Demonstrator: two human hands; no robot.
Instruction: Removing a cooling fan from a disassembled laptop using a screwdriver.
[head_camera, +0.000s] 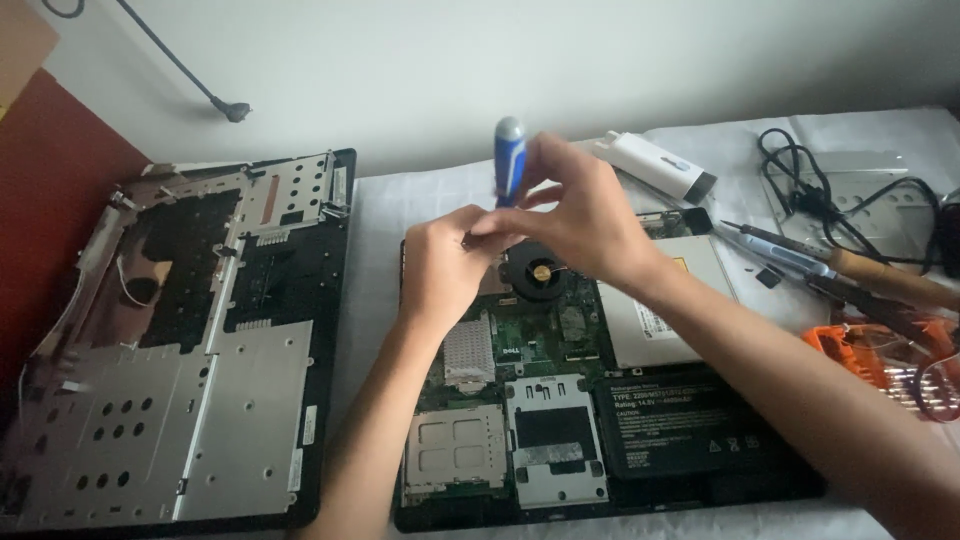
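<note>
- My right hand (585, 215) grips the blue-handled screwdriver (509, 160) upright, fingers closed round the lower part of the handle; the grey cap sticks out above.
- My left hand (445, 265) is curled close under it, fingertips pinched at the shaft or tip. I can't tell if they hold the shaft or a screw, it's hidden.
- The tip sits somewhere just left of the round black fan (540, 270) on the open laptop base (600, 400), which lies on the white-covered surface (375, 250).
- Risk: the tip is out of my sight behind my own fingers, so it may cam out and strip the screw head.
- Risk: a slip sideways would likely gouge the green board (530, 335) or jab the fan blades, both right next to the tip.
- Risk: a freed screw could drop into the chassis among the metal shields (455, 450) and get lost or short something; the battery (680, 420) looks to be seated in the base.
- Risk: my right forearm hangs over the silver optical drive (655, 320) and battery; leaning there could press on parts.
- Soldering iron (850, 265), black cables (820, 200) and the orange bit case (880, 350) crowd near my right elbow; a snag could drag them off.
- The detached palmrest frame (180, 340) lies well apart on the left, no hazard.
</note>
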